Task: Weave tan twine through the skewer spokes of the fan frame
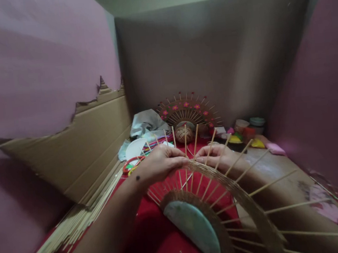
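A half-round woven fan frame [241, 193] with thin sticks radiating outward tilts in front of me. Its half-disc centre [194, 224] is pale green with a woven border. My left hand [166, 159] pinches the top of the outer woven band, thumb and fingers together. Close beside it, my right hand [214, 156] reaches from behind the sticks, its fingertips closed at the same band. Any weaving strand between the right fingertips is too small to make out. A ball of tan strand [184, 134] lies just beyond my hands.
A similar fan with pink flowers [185, 105] leans on the back wall. Cardboard [97, 138] stands at left above a bundle of long sticks [76, 224]. Red-handled scissors [127, 167] lie left of my hands, on red cloth [163, 240]. Jars [257, 124] stand at right.
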Motion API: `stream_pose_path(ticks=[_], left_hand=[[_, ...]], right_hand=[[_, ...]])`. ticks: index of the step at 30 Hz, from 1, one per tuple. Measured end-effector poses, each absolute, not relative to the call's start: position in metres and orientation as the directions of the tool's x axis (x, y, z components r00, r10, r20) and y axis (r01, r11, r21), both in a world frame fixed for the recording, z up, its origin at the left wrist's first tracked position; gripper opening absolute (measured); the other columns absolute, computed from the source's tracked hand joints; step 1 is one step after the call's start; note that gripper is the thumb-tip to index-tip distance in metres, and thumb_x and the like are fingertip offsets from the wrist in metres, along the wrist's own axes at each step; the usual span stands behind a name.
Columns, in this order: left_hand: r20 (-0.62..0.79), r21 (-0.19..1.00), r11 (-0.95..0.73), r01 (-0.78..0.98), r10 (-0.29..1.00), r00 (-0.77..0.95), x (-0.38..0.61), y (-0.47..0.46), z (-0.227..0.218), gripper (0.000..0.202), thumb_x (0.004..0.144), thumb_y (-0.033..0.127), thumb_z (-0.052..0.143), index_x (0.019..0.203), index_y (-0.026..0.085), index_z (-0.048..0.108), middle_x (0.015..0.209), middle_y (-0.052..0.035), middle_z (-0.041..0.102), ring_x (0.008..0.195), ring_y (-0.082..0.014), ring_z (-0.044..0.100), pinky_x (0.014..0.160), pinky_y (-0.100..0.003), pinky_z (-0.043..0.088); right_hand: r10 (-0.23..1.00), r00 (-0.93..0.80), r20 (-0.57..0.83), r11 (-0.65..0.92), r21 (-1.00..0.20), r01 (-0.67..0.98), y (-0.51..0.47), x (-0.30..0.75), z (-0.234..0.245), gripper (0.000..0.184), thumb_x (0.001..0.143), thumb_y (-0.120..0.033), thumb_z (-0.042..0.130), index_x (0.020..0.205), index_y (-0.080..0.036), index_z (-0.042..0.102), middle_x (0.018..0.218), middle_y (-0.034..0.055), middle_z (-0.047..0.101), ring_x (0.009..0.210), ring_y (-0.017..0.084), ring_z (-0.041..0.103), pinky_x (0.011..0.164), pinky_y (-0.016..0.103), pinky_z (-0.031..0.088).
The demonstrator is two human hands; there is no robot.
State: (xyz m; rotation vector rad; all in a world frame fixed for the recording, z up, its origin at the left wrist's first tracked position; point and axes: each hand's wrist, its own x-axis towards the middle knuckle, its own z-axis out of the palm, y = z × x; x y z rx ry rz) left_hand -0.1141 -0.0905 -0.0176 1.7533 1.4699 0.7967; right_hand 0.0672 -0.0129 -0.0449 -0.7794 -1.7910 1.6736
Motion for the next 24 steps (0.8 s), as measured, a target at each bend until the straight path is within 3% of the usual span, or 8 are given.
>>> stream_pose_path(ticks=[7,13,19,24], left_hand=[[-0.033,0.864,-0.059,0.499,0.984,0.173,-0.110,-0.065,-0.015,0.022,0.072,0.032,0.060,0.066,0.012,0.065,0.045,0.0052,0.040,0.039,-0.0042,0.028,0.037,-0.019,0.017],[-0.048,0.907,0.003,0.421,0.994,0.096,-0.105,-0.071,-0.021,0.020,0.072,0.030,0.060,0.071,0.011,0.067,0.042,0.0071,0.034,0.035,-0.0028,0.023,0.034,-0.019,0.012],[-0.024,0.922,-0.007,0.388,0.997,0.074,-0.104,-0.074,-0.027,0.022,0.075,0.034,0.059,0.075,0.013,0.067,0.038,0.0074,0.034,0.031,-0.0033,0.024,0.031,-0.018,0.014],[-0.017,0.920,-0.020,0.392,0.996,0.091,-0.102,-0.074,-0.028,0.022,0.076,0.034,0.059,0.076,0.013,0.067,0.035,0.0075,0.035,0.029,-0.0037,0.025,0.030,-0.018,0.015]], right_hand=[[0.758,-0.650,0.061,0.040,-0.998,-0.047,0.015,0.078,-0.040,0.021,0.058,-0.029,0.074,0.061,-0.014,0.060,0.042,-0.0054,0.047,0.035,0.004,0.036,0.036,0.019,0.027],[0.748,-0.661,0.063,-0.085,-0.978,-0.189,0.020,0.085,-0.042,0.019,0.065,-0.027,0.069,0.063,-0.013,0.058,0.040,-0.0079,0.037,0.033,0.003,0.029,0.034,0.018,0.021],[0.689,-0.723,0.055,-0.297,-0.888,-0.351,0.026,0.087,-0.034,0.012,0.070,-0.023,0.066,0.070,-0.014,0.059,0.048,-0.0073,0.041,0.036,0.003,0.027,0.035,0.018,0.023],[0.822,-0.544,0.165,-0.141,-0.868,-0.475,0.019,0.085,-0.028,0.013,0.064,-0.019,0.071,0.073,-0.016,0.062,0.064,0.0014,0.063,0.052,0.009,0.053,0.050,0.024,0.044]])
